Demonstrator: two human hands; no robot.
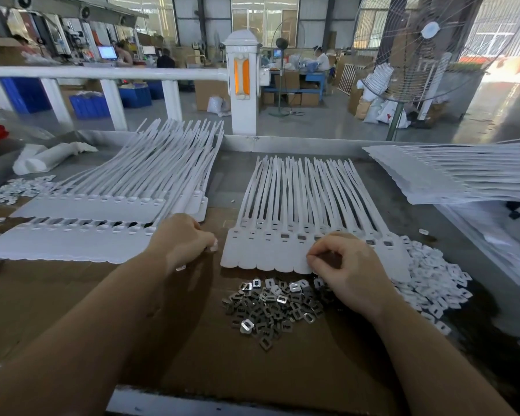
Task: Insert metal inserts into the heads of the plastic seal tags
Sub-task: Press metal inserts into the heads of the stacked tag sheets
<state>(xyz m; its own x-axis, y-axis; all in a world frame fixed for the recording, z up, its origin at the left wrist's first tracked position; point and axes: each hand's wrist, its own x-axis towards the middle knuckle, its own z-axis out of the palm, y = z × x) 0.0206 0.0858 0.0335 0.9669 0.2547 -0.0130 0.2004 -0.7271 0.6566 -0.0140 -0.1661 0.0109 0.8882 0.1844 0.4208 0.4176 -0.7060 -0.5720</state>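
On a brown cardboard work surface (72, 310), a right hand (348, 271) with curled fingers rests on a joined row of white seal tags (282, 235) just beyond a pile of metal inserts (270, 304), though any held piece is hidden, while the left hand (183, 238), fingers curled, sits beside the row's left edge.

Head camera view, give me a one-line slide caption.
Two hands work a strip of white seal tags above a pile of metal inserts.

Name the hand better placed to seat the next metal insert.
Right. The right hand hovers over the middle tag strip, fingers curled just above the insert pile. The left hand sits off the strip's left edge, farther from the pile.
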